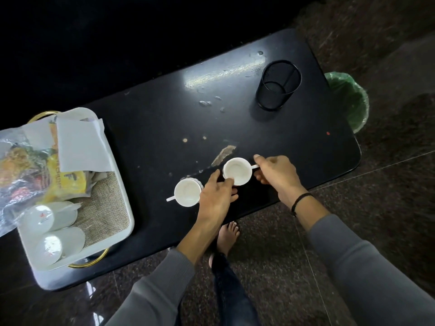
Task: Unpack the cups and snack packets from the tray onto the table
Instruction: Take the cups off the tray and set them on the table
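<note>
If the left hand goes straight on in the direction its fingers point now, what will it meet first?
The white cup, held at its handle by the right hand; the left hand's fingers seem to touch its near side. The second cup sits aside.

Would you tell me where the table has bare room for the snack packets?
The table's far half, between the tray and the mesh pen holder, is bare but for specks. Crowded: the near edge, where left hand and right hand hold the held cup beside the other cup.
</note>
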Action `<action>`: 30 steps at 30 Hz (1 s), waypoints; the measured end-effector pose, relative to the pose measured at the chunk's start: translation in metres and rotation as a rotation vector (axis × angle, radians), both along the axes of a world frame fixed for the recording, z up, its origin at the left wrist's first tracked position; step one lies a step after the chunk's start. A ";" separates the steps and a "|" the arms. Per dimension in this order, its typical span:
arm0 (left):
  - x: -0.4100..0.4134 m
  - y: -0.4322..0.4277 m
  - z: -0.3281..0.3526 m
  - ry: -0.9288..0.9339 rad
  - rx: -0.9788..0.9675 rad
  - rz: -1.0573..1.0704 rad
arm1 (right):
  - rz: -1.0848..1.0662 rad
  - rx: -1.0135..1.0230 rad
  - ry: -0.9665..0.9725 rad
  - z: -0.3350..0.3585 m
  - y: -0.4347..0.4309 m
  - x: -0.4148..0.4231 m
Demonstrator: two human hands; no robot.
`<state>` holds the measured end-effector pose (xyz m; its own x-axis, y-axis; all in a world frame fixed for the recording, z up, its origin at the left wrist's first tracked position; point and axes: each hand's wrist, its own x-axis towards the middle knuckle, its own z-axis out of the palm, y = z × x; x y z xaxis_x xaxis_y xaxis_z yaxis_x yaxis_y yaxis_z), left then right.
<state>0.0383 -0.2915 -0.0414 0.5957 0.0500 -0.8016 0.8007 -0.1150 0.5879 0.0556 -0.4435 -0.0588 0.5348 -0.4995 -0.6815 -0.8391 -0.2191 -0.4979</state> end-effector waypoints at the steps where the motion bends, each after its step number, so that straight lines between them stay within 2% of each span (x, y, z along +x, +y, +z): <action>1: -0.001 0.001 0.003 -0.003 0.007 -0.019 | 0.031 -0.033 -0.007 0.003 0.000 -0.001; 6: -0.007 0.011 0.024 -0.111 0.125 -0.187 | 0.134 -0.167 -0.043 0.026 0.004 -0.004; 9: -0.007 0.016 0.041 -0.172 0.149 -0.185 | 0.178 -0.190 -0.109 0.043 0.018 -0.005; 14: -0.006 0.042 0.063 -0.299 0.172 -0.202 | 0.326 -0.107 -0.198 0.070 0.066 -0.005; 17: -0.003 0.073 0.067 -0.313 0.205 -0.139 | 0.411 -0.094 -0.275 0.080 0.106 -0.001; 21: -0.002 0.122 0.067 -0.366 0.244 -0.024 | 0.501 0.005 -0.276 0.083 0.163 0.002; 25: -0.005 0.179 0.074 -0.401 0.369 -0.007 | 0.609 0.048 -0.267 0.084 0.221 0.007; 30: -0.012 0.253 0.074 -0.343 0.558 -0.012 | 0.777 0.108 -0.221 0.078 0.291 0.014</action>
<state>0.0262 -0.0384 0.0327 0.8161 0.3953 -0.4215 0.5751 -0.4842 0.6594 0.0696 -0.1522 0.0195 0.8294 0.1324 -0.5428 -0.3468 -0.6397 -0.6859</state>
